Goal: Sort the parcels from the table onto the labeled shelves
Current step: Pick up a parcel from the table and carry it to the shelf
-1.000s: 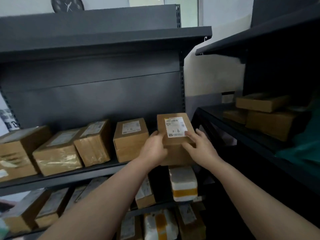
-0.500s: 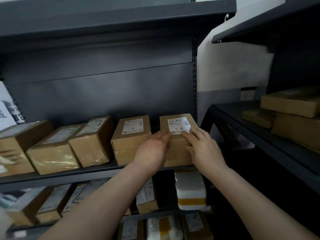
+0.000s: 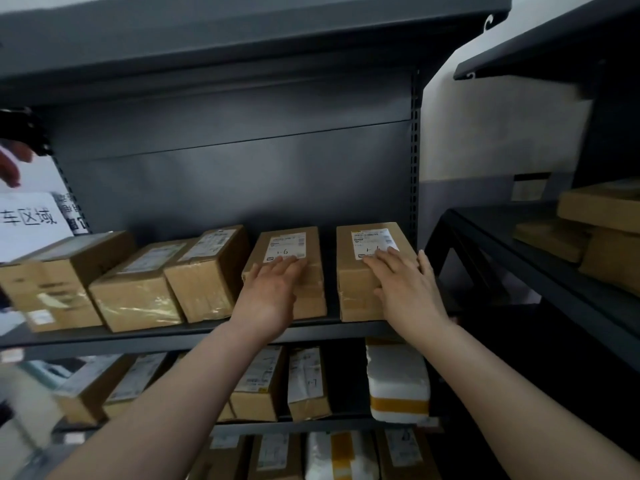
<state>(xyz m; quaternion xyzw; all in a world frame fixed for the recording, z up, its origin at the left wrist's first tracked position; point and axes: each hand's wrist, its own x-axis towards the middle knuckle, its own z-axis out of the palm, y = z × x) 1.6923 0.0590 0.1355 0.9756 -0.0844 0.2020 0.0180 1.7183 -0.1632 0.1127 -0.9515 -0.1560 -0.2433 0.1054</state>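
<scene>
A brown cardboard parcel [image 3: 356, 296] with a white label stands at the right end of the grey middle shelf [image 3: 138, 337]. My right hand [image 3: 405, 289] lies flat on its top, fingers stretched over the label. My left hand [image 3: 273, 292] rests flat on the neighbouring brown parcel [image 3: 287, 237], which is marked "1-9". A narrow gap separates the two parcels. Neither hand grips anything.
Three more brown parcels [image 3: 138, 285] fill the shelf to the left. The shelf below holds brown boxes and a white padded parcel [image 3: 398, 375]. A dark rack [image 3: 519, 258] with boxes [image 3: 602, 209] stands at the right. Another person's hand [image 3: 14, 164] and a white sign [image 3: 31, 216] show far left.
The parcel held in both hands a second ago now stands on the shelf. My left hand has shifted onto the neighbouring parcel, and my right hand lies flat on top.
</scene>
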